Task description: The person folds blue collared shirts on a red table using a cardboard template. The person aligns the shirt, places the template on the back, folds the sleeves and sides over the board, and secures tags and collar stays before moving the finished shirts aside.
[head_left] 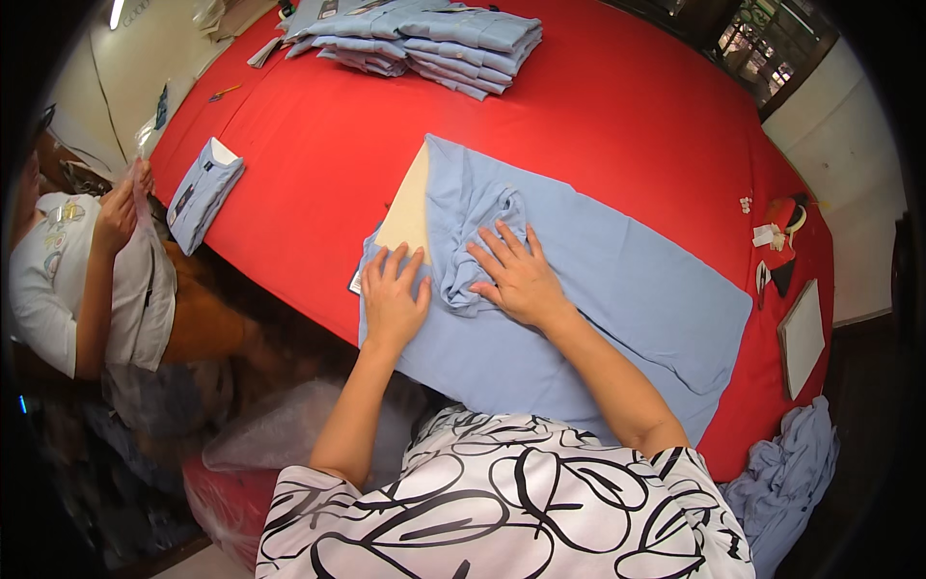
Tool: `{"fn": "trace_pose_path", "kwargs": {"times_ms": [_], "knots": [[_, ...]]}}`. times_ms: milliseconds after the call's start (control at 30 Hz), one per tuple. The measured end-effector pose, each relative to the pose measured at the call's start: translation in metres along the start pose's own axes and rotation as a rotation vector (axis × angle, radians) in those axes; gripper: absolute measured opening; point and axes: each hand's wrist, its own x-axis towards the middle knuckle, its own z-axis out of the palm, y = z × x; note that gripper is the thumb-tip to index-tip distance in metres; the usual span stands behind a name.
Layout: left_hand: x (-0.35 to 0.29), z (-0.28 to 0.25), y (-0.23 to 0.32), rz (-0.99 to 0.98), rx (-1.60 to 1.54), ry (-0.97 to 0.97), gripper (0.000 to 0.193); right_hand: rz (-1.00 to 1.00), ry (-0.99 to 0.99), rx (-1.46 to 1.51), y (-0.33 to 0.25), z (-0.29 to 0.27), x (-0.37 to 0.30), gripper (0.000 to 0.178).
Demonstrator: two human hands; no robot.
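A light blue shirt (637, 280) lies spread across the red-covered table in front of me, its lower end toward the right. Part of it is bunched in folds near the left end. A cream-coloured board (410, 207) shows as a wedge beside the bunched cloth. My left hand (394, 299) lies with its fingers spread, the tips on the board's near edge and the palm on the shirt. My right hand (521, 278) rests flat on the folds, fingers apart. A white tag edge peeks out left of my left hand.
Folded blue shirts (453, 43) are stacked at the far side. One folded shirt (205, 193) lies at the left edge, near a person (106, 261) holding clear plastic. Scissors (763, 283) and a white pad (802, 338) lie at right; crumpled blue cloth (791, 478) hangs below.
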Motion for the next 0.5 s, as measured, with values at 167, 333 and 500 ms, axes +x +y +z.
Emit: {"fn": "trace_pose_path", "kwargs": {"times_ms": [167, 333, 500], "knots": [[0.046, -0.009, -0.009, 0.213, -0.068, -0.119, 0.058, -0.011, 0.013, 0.006, 0.0, -0.001, 0.0, 0.058], [0.08, -0.002, -0.032, 0.404, -0.09, -0.323, 0.065, -0.073, -0.023, 0.091, 0.003, 0.002, -0.001, 0.057], [0.084, 0.007, -0.04, 0.409, -0.173, -0.351, 0.061, -0.002, 0.075, 0.21, 0.003, -0.008, -0.008, 0.058]]}}
